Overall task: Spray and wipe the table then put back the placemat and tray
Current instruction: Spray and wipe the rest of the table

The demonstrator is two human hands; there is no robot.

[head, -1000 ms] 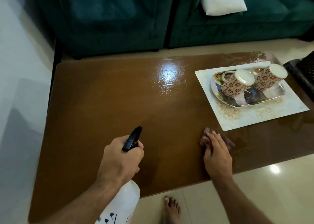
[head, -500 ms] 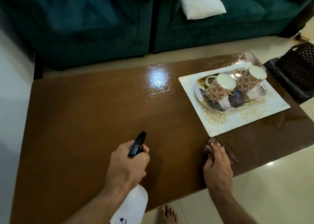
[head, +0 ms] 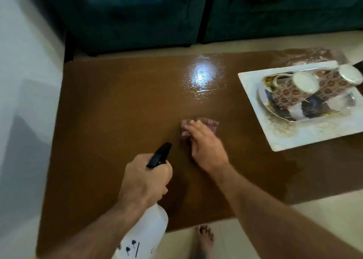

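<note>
Head view: blurred cloth half hidden under flat right hand; left hand gripping spray bottle, cropped below; placemat and tray cut off right.

Table left half lies bare – placemat, tray, cups crowd the right

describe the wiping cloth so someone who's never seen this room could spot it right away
Start at the brown table in front of the green sofa. Near the table's middle, left of the white placemat with its tray of cups, the right hand presses on the cloth. It is the only soft thing on the table: small, crumpled, with a reddish-brown checked pattern.
</note>
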